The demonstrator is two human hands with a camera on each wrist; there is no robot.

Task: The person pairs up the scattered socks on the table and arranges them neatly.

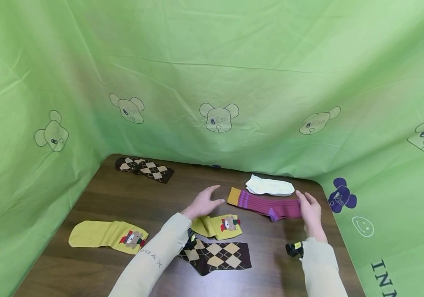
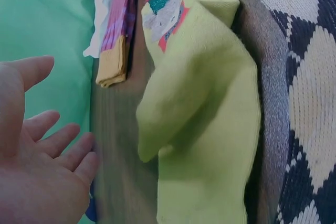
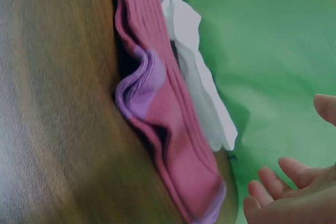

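Above the table, my left hand [image 1: 202, 203] is held with fingers apart and nothing in it, just beyond a folded yellow sock [image 2: 205, 114] with a bear patch. My right hand [image 1: 311, 210] hovers at the toe end of a maroon ribbed sock [image 3: 173, 129], its fingers loosely bent and holding nothing. That sock has an orange cuff and a purple heel, and lies flat between the two hands. Right behind it rests a pair of white socks [image 1: 271, 186]. A brown argyle sock [image 1: 226, 256] lies below the left wrist, partly covered by the sleeve.
Another yellow bear sock [image 1: 104, 235] lies at the left of the brown wooden table [image 1: 267, 272]. A second argyle sock [image 1: 148, 169] is near the far left corner. Green printed curtains [image 1: 212, 62] hang around the table's back and sides.
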